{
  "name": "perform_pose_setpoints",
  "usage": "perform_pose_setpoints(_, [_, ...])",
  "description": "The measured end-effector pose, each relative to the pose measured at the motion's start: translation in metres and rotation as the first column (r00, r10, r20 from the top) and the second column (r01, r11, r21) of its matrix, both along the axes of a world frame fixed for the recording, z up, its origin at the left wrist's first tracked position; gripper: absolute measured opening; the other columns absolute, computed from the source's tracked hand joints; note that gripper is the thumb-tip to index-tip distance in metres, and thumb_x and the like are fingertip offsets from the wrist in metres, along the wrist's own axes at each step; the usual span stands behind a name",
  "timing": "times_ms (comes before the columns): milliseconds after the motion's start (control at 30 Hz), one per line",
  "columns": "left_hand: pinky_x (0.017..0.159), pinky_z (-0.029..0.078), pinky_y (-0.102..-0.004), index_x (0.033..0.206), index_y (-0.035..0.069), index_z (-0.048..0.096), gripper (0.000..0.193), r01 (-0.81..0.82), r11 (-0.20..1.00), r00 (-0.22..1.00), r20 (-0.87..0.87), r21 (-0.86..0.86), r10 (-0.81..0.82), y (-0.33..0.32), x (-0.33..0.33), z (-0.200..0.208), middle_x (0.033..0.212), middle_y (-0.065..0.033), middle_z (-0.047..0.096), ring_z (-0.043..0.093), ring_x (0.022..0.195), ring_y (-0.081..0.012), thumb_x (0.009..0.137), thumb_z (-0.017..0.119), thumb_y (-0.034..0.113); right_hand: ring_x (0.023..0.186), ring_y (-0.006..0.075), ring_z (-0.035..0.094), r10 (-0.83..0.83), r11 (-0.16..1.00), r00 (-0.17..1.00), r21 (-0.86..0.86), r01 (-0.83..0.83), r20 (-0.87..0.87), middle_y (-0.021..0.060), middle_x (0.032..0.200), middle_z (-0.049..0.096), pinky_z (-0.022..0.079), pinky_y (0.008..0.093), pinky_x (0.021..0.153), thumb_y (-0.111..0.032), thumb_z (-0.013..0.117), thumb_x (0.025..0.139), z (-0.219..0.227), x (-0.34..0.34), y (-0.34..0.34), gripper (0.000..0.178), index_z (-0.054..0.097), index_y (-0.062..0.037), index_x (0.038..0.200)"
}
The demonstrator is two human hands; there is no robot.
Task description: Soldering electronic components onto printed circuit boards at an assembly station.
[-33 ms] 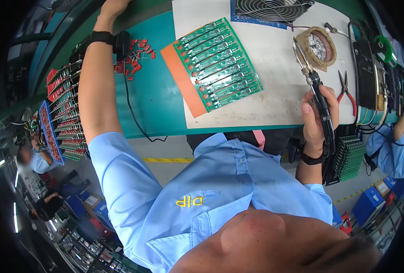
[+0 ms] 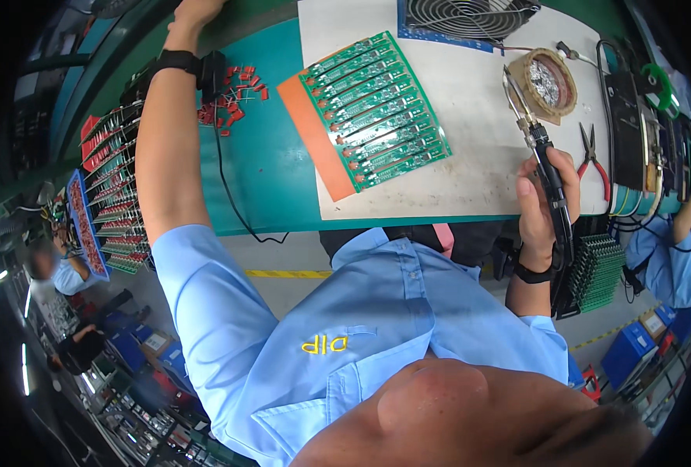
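Observation:
My right hand (image 2: pixel 544 198) is wrapped round the black handle of a soldering iron (image 2: pixel 549 167). Its metal end has two thin prongs pointing away from me, beside a round tan dish (image 2: pixel 569 97) with silvery scraps inside. My left hand (image 2: pixel 197 11) reaches to the far left, its fingers hidden at the picture's upper edge. Between the arms lies a green circuit board panel (image 2: pixel 384 117) of several long strips, with an orange strip (image 2: pixel 318 144) along its left side. Neither hand touches the panel. Loose red components (image 2: pixel 236 101) are scattered near my left wrist.
A fan (image 2: pixel 470 15) stands at the back. Red-handled pliers (image 2: pixel 590 163) lie at right, beside black equipment (image 2: pixel 625 113). Racks of boards stand at left (image 2: pixel 119 187) and lower right (image 2: pixel 594 272). A black cable (image 2: pixel 225 179) crosses the green mat (image 2: pixel 271 140). Other people work at both sides.

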State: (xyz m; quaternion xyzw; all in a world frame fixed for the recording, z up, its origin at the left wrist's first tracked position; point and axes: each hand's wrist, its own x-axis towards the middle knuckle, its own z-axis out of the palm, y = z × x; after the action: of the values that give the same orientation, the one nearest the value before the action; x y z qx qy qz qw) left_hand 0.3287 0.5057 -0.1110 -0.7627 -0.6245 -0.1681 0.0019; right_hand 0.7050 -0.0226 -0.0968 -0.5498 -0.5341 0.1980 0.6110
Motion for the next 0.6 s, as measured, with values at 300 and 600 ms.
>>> perform_pose_setpoints(300, [0.088, 0.052, -0.0485, 0.115, -0.009, 0.056, 0.041, 0.073, 0.881, 0.697, 0.656, -0.467, 0.29, -0.029, 0.021, 0.048, 0.108, -0.022, 0.063, 0.062, 0.095, -0.0345, 0.092, 0.068, 0.022, 0.091, 0.0186, 0.059, -0.013, 0.999, 0.998, -0.038, 0.015, 0.053, 0.0141, 0.107, 0.055, 0.051, 0.0309, 0.082, 0.003, 0.069, 0.086, 0.003, -0.001, -0.001, 0.048, 0.051, 0.0052, 0.131])
perform_pose_setpoints(600, [0.09, 0.052, -0.0459, 0.115, -0.004, 0.057, 0.026, 0.301, 0.918, 0.253, 0.95, -0.257, 0.183, -0.075, 0.001, 0.08, 0.108, -0.015, 0.061, 0.06, 0.098, -0.027, 0.101, 0.056, 0.018, 0.088, 0.0144, 0.058, -0.038, 0.999, 0.998, -0.008, 0.037, -0.048, 0.0103, 0.106, 0.058, 0.048, 0.0256, 0.08, 0.004, 0.076, 0.08, 0.0, -0.004, 0.0, 0.049, 0.058, 0.0033, 0.126])
